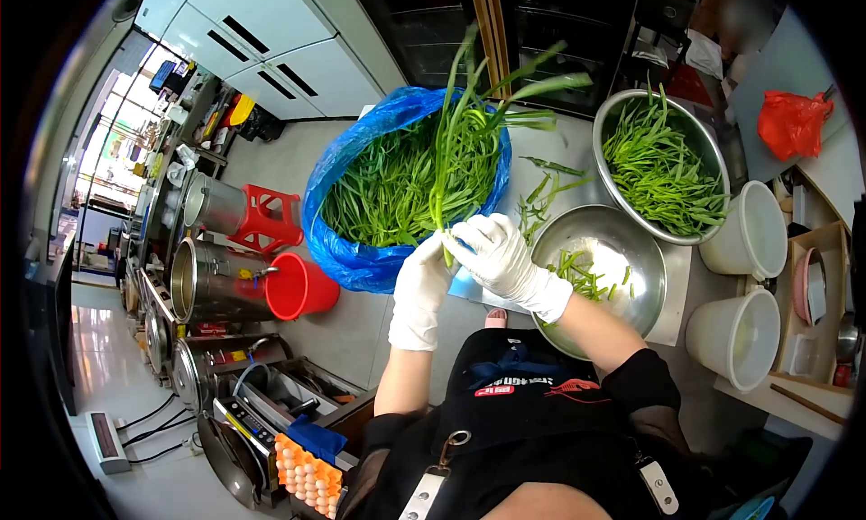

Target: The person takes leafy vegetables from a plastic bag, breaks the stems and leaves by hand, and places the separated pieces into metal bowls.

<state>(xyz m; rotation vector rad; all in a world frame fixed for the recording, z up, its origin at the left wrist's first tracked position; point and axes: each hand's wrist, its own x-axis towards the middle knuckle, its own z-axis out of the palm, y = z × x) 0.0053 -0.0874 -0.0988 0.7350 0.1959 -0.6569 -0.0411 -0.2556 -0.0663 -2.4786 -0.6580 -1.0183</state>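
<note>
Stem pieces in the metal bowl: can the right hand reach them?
Likely yes: stem pieces lie in the open metal bowl near the right hand, though it is busy with leafy greens.

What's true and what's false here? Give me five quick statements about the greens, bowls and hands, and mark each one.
1. The left hand and right hand both wear white gloves. True.
2. The bunch lies in the near bowl. False: it is held up, its leaves spreading above the blue bag, with both hands at its stems.
3. The blue bag is open, with greens inside. True.
4. The near bowl is heaped with long leaves. False: it holds some short green pieces; the far bowl has the leafy heap.
5. The bucket beside the blue bag is white. False: it is red.
</note>
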